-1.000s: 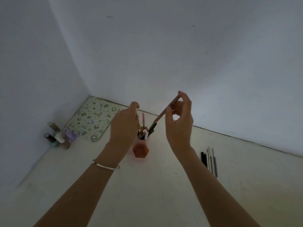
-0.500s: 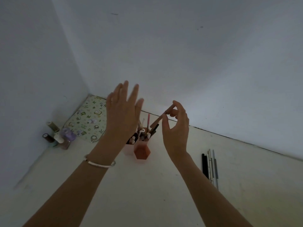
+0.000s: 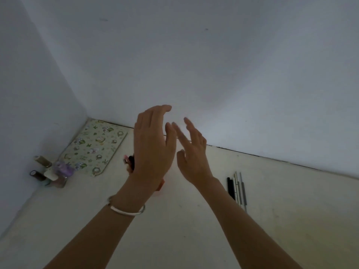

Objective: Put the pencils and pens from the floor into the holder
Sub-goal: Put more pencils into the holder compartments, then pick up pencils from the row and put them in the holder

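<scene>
Fingers [image 3: 153,117] spread, both hands empty | left hand [image 3: 153,152] hides holder [image 3: 160,186] | pens [image 3: 238,189] right

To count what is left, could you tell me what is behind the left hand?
Behind the left hand, pen tips and a sliver of the pink holder show. The hand covers the rest, so its contents cannot be counted.

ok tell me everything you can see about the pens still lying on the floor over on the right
The pens on the floor are a small bunch of about four slim sticks lying side by side, roughly parallel. The leftmost is black and shorter; the others look pale or grey and longer, one with a light, whitish body. They look like plastic, though the dim light hides detail. They rest flat on the pale floor, just right of the right forearm, and neither hand touches them.
</scene>
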The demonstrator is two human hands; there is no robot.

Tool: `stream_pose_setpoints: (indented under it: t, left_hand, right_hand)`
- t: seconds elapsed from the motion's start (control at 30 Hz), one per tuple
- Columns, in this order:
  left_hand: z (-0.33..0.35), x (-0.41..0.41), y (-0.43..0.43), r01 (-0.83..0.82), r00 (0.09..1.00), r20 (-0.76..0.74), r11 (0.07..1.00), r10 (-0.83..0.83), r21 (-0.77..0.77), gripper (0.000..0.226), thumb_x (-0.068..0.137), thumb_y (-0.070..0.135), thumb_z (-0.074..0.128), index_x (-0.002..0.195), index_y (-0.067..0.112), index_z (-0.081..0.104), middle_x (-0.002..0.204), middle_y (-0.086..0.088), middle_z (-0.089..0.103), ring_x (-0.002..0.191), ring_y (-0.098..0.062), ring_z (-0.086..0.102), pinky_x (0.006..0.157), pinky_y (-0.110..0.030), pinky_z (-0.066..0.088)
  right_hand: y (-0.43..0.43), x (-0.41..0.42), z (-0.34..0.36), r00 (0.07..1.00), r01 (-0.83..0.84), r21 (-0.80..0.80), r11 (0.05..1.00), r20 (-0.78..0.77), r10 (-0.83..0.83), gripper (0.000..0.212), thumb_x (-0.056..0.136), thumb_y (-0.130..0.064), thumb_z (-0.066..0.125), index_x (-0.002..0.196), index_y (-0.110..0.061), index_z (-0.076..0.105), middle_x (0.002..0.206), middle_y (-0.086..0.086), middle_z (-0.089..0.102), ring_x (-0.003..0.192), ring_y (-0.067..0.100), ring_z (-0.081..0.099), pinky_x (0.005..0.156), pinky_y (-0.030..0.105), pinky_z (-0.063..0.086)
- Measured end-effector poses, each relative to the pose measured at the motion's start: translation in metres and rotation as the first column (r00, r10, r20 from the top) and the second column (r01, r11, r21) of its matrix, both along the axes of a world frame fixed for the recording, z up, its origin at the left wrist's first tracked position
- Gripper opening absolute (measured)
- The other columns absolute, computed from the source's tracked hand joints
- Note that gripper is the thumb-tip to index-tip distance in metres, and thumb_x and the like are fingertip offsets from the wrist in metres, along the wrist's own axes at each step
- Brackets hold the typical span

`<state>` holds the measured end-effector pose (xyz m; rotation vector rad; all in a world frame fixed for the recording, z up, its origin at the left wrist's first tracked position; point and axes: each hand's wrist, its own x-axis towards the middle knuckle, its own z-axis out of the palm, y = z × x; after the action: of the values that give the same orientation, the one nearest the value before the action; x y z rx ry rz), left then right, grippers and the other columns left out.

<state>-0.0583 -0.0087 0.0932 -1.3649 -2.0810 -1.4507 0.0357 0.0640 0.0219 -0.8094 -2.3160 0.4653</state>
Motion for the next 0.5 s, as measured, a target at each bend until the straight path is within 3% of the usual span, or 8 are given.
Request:
stream_pose_setpoints:
  t: [0.07, 0.1, 0.17, 0.23, 0.33, 0.5]
  left_hand:
    - [-0.003, 0.041, 0.004, 0.14, 0.989, 0.05, 0.989, -0.142, 0.05, 0.022, 0.086, -0.001, 0.05, 0.105, 0.004, 0.06, 0.097, -0.006, 0.062, 0.086, -0.013, 0.057, 0.078, -0.02, 0.048]
    - [-0.009, 0.064, 0.006, 0.226, 0.966, 0.138, 0.974, -0.221, -0.022, 0.019, 0.086, 0.0, 0.051, 0.101, 0.007, 0.059, 0.091, -0.001, 0.061, 0.079, -0.009, 0.056, 0.073, -0.017, 0.047]
    - [-0.038, 0.109, 0.016, 0.376, 0.889, 0.389, 0.872, -0.244, -0.314, 0.013, 0.087, 0.009, 0.053, 0.097, 0.015, 0.059, 0.085, 0.005, 0.06, 0.073, -0.007, 0.056, 0.068, -0.018, 0.049]
    - [-0.08, 0.144, 0.03, 0.454, 0.838, 0.537, 0.674, -0.101, -0.582, 0.013, 0.088, 0.015, 0.05, 0.095, 0.015, 0.061, 0.09, 0.001, 0.065, 0.081, -0.015, 0.061, 0.074, -0.027, 0.052]
    - [-0.123, 0.17, 0.046, 0.491, 0.815, 0.578, 0.486, 0.037, -0.723, 0.022, 0.091, 0.024, 0.05, 0.105, 0.01, 0.058, 0.109, -0.007, 0.063, 0.099, -0.025, 0.06, 0.08, -0.03, 0.046]
    - [-0.145, 0.193, 0.063, 0.389, 0.887, 0.457, 0.423, 0.068, -0.819, 0.025, 0.094, 0.026, 0.053, 0.113, 0.009, 0.051, 0.116, -0.008, 0.059, 0.105, -0.026, 0.06, 0.082, -0.032, 0.048]
  right_hand:
    - [0.02, 0.026, 0.018, 0.971, 0.146, -0.097, 0.984, -0.177, -0.162, 0.074, 0.076, 0.003, 0.041, 0.146, -0.017, 0.034, 0.153, 0.009, 0.029, 0.136, 0.014, 0.034, 0.112, 0.042, 0.03]
    - [0.03, 0.043, 0.026, 0.932, 0.224, -0.124, 0.967, -0.263, -0.25, 0.071, 0.075, 0.004, 0.042, 0.143, -0.014, 0.038, 0.148, 0.009, 0.036, 0.13, 0.016, 0.041, 0.108, 0.044, 0.036]
    - [0.048, 0.081, 0.036, 0.835, 0.361, -0.186, 0.914, -0.373, -0.406, 0.059, 0.075, 0.008, 0.044, 0.131, -0.012, 0.048, 0.134, 0.007, 0.048, 0.114, 0.017, 0.052, 0.098, 0.041, 0.044]
    - [0.056, 0.116, 0.038, 0.761, 0.458, -0.262, 0.85, -0.379, -0.527, 0.052, 0.076, 0.01, 0.046, 0.12, -0.016, 0.053, 0.125, 0.003, 0.053, 0.104, 0.012, 0.054, 0.092, 0.035, 0.047]
    - [0.059, 0.159, 0.027, 0.743, 0.528, -0.277, 0.803, -0.307, -0.594, 0.045, 0.077, 0.012, 0.047, 0.107, -0.019, 0.06, 0.121, 0.001, 0.055, 0.097, 0.01, 0.055, 0.085, 0.026, 0.046]
    - [0.058, 0.209, 0.0, 0.734, 0.588, -0.27, 0.763, -0.218, -0.643, 0.039, 0.079, 0.015, 0.048, 0.098, -0.015, 0.066, 0.119, 0.002, 0.057, 0.096, 0.01, 0.056, 0.082, 0.017, 0.045]
